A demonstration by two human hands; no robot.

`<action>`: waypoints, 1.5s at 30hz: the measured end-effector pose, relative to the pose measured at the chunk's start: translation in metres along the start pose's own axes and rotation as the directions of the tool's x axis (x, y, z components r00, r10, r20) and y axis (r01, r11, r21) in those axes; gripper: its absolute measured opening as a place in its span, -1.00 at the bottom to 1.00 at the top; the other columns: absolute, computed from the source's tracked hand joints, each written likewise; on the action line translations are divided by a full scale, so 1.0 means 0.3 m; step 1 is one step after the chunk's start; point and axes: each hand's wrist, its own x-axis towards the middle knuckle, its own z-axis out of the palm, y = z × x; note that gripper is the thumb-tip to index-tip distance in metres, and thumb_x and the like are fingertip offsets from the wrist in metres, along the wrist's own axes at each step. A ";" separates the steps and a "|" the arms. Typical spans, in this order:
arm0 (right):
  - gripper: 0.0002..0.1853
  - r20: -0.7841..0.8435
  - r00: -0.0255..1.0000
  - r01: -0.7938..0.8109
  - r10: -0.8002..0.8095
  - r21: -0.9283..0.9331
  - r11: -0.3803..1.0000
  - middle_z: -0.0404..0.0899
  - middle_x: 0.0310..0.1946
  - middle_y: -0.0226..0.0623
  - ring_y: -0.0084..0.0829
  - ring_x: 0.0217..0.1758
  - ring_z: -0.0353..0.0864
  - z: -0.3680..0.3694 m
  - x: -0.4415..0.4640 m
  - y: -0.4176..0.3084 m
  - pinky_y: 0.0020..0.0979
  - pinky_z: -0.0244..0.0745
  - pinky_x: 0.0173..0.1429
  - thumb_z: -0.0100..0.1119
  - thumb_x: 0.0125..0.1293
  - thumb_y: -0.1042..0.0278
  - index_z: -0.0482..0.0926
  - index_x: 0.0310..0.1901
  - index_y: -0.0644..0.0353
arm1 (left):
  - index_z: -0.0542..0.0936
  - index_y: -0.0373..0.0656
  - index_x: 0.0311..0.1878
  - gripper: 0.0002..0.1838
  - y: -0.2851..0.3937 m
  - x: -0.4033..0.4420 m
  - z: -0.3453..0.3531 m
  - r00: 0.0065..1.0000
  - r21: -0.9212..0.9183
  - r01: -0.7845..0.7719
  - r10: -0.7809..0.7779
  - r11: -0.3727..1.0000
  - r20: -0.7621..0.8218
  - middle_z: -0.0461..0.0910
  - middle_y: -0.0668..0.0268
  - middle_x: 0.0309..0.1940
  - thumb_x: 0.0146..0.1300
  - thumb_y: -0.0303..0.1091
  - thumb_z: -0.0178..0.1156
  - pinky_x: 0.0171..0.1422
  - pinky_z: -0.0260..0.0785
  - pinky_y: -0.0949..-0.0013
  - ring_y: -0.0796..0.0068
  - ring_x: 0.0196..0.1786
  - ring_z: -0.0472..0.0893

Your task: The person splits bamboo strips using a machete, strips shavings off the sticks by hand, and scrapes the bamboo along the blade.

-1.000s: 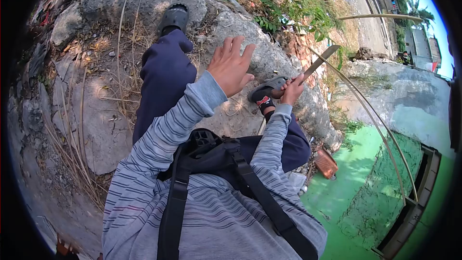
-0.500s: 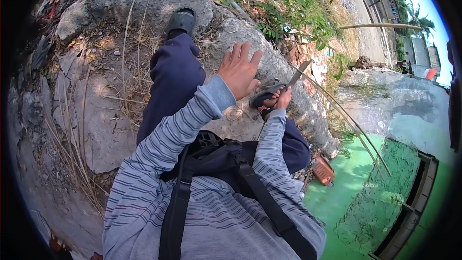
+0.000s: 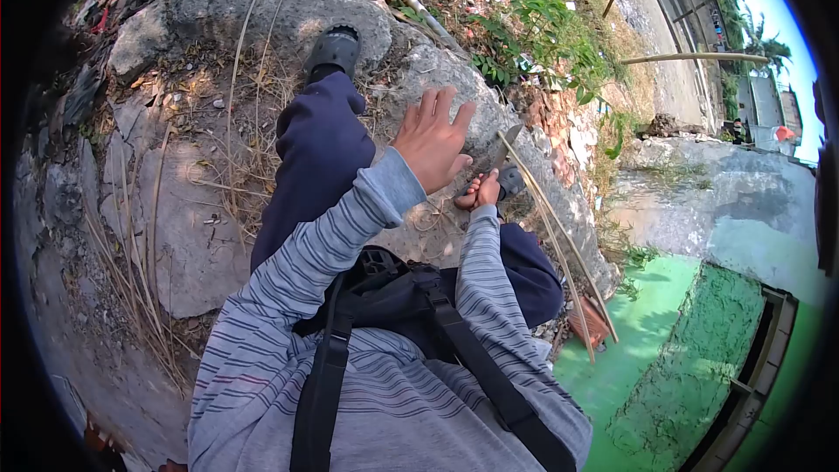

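My left hand (image 3: 433,142) is raised in front of me above the rock, fingers spread and nothing in it. My right hand (image 3: 483,189) is closed around the handle of a large knife (image 3: 502,151), its blade slanting up and away from me. Near the blade's tip is one end of a pale strip of bamboo (image 3: 540,201), split into two lengths that reach toward the green wall. Whether blade and bamboo touch I cannot tell. My right shoe (image 3: 511,181) is partly hidden behind the knife hand. My left shoe (image 3: 336,49) rests on the rock.
Long thin strips (image 3: 140,271) lie on the broken ground at left. Leafy plants (image 3: 559,31) and litter edge the large rock (image 3: 271,2). A green wall (image 3: 651,297) stands at right, with an orange-brown block (image 3: 588,325) at its foot.
My right hand and the knife have moved left and slightly closer to me. The bamboo strip has shifted left and downward, its lengths further apart. My left hand stays spread, almost in place.
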 end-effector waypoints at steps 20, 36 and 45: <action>-0.35 -0.013 0.953 0.269 -0.302 -0.418 0.868 0.51 -0.57 -0.24 -0.34 -0.64 0.48 -0.013 -0.117 0.192 -0.27 0.42 -0.57 -0.19 0.56 -0.28 0.47 -0.28 0.28 | 0.49 -0.02 0.24 -0.53 0.358 0.062 0.315 0.695 -0.250 -0.699 0.719 0.670 -0.012 0.53 0.29 0.12 0.33 -0.10 0.30 0.24 0.45 0.17 0.28 0.17 0.58; -0.32 0.015 0.958 0.267 -0.287 -0.420 0.867 0.62 -0.48 -0.12 -0.23 -0.56 0.62 0.001 -0.097 0.161 -0.19 0.52 -0.48 -0.12 0.53 -0.26 0.52 -0.19 0.39 | 0.54 -0.06 0.11 -0.55 0.378 0.157 0.302 0.528 -0.434 -0.775 0.848 0.459 -0.045 0.59 0.23 -0.17 0.15 -0.18 0.31 0.02 0.52 0.05 0.16 -0.03 0.66; -0.30 0.069 0.956 0.285 -0.286 -0.465 0.838 0.68 -0.44 -0.05 -0.18 -0.52 0.69 -0.029 -0.161 0.093 -0.15 0.57 -0.43 -0.08 0.52 -0.25 0.55 -0.14 0.46 | 0.56 -0.08 -0.12 -0.84 0.393 0.290 0.277 0.754 -0.228 -0.636 0.656 0.738 0.021 0.63 0.24 -0.29 0.42 -0.22 0.18 -0.14 0.56 0.05 0.11 -0.17 0.70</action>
